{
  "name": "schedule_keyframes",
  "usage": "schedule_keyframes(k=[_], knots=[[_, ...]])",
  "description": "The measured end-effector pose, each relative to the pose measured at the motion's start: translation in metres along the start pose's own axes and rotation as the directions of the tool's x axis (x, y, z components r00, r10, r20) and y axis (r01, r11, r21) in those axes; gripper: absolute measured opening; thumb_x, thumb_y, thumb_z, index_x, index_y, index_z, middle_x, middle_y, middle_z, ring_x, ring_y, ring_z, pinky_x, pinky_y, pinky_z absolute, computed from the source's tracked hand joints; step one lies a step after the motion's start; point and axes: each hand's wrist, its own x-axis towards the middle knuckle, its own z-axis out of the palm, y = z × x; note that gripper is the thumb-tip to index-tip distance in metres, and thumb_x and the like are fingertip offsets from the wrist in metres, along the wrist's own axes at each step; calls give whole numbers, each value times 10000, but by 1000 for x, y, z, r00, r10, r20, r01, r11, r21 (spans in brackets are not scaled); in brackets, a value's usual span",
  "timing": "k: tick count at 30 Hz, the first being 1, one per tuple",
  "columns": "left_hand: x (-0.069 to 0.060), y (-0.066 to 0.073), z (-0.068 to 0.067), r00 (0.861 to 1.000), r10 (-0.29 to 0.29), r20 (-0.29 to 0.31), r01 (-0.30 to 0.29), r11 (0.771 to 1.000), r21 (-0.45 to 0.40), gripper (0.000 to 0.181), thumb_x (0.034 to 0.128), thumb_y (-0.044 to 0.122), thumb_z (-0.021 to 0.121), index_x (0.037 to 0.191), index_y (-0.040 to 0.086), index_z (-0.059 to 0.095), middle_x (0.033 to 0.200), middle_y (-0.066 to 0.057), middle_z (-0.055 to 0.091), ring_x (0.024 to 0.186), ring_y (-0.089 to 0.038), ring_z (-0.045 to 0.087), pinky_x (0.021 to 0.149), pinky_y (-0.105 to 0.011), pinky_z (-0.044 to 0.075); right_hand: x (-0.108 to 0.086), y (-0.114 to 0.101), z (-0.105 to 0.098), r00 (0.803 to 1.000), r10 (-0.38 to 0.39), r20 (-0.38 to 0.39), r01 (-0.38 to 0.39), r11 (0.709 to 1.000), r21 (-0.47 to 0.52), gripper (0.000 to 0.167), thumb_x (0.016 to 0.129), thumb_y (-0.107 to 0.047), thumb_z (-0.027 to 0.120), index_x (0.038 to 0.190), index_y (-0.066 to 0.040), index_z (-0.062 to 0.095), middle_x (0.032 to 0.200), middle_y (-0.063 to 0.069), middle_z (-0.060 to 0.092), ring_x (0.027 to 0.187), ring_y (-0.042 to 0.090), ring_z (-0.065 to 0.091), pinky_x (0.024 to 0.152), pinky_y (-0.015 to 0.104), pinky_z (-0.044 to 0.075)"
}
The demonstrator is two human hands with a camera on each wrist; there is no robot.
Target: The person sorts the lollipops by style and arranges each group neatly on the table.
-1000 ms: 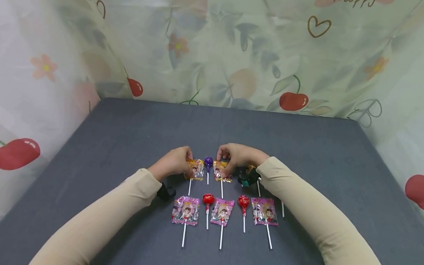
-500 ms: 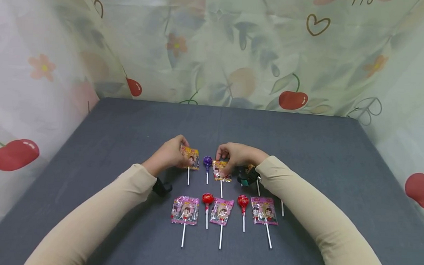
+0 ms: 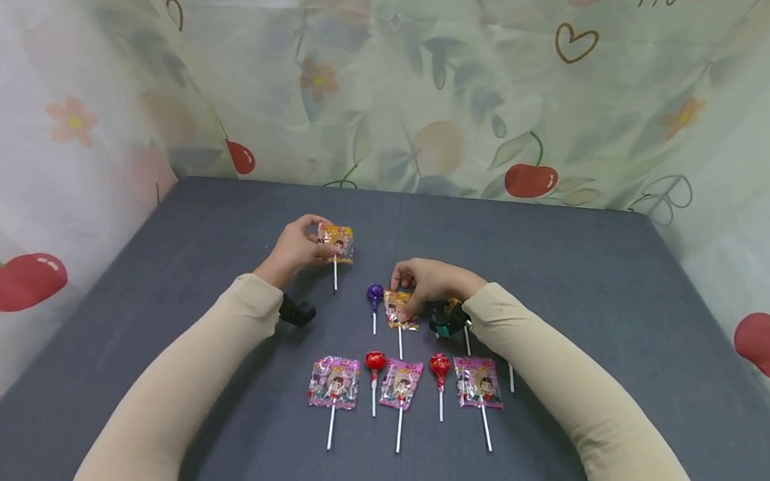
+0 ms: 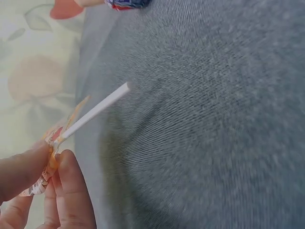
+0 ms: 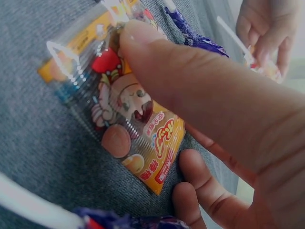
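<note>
Left yellow lollipop [image 3: 344, 238] farther back, hands [image 3: 293, 249] [image 3: 436, 280] pinching it and right yellow lollipop [image 3: 392, 309], purple lollipop [image 3: 375, 292] beside latter.

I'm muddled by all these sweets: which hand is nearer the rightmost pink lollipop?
The right hand: beyond the pink lollipop, slightly left. The left hand is farther beyond, well left.

Left hand [image 3: 297, 249] moved orange-wrapped lollipop [image 3: 342, 240] farther back.

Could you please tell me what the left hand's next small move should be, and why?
I would probably lower the orange-wrapped lollipop onto the gray table: the left hand pinches it, and its white stick appears raised clear of the surface.
</note>
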Motion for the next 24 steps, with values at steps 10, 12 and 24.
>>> schedule_keyframes(k=[10,12,24], knots=[[18,-7,16,992,-121,24,123,983,-137,587,876,-60,650,1390,156,468,1231,-195,553,848,-171,619,768,-268,555,3,2,1,1000,1,1,-1,1000,-13,426,729,-147,857,1042,-90,574,972,60,477,885,182,414,723,294,362],[20,-7,20,991,-130,26,132,981,-142,590,874,-57,655,1389,160,467,1257,-199,529,868,-182,615,784,-273,554,2,2,0,1000,3,-1,-3,1000,-15,422,732,-143,855,1042,-88,574,974,62,477,887,185,413,724,295,363],[24,-7,28,989,-149,23,151,983,-101,705,806,-132,689,1410,90,399,1165,-184,504,845,-195,609,738,-258,560,4,3,0,1000,3,-2,-3,1000,-14,424,729,-137,857,1042,-86,575,967,57,471,896,188,412,730,296,355]])
